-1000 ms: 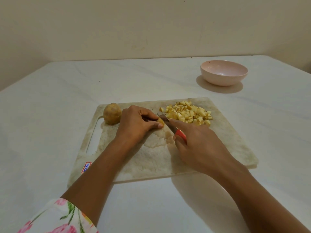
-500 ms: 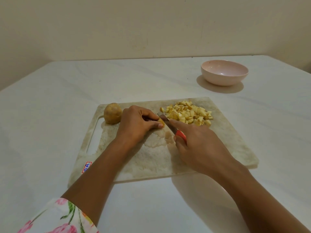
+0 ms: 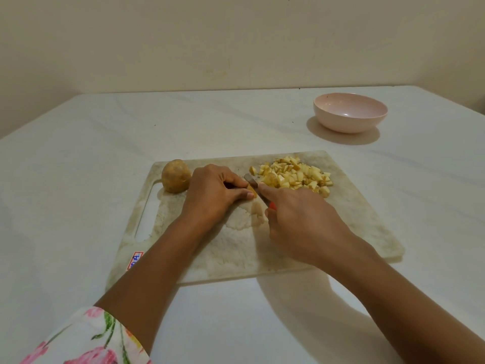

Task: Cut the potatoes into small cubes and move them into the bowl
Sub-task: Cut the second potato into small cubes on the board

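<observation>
Left hand (image 3: 214,191) fingers curled, pinning potato piece (image 3: 252,191) to board (image 3: 354,219); right hand (image 3: 301,222) grips knife (image 3: 256,185), forefinger along blade.

On my feed I see a white table (image 3: 78,179) w/ faint grey veins, filling most of the view; behind it a plain cream wall (image 3: 210,35), meeting the tabletop along the far edge; bottom left, a white sleeve (image 3: 86,342) w/ pink flowers & green leaves.

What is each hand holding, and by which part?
The right hand grips the red-handled knife by its handle; the left hand pinches a small yellow potato piece, mostly hidden beneath it.
</observation>
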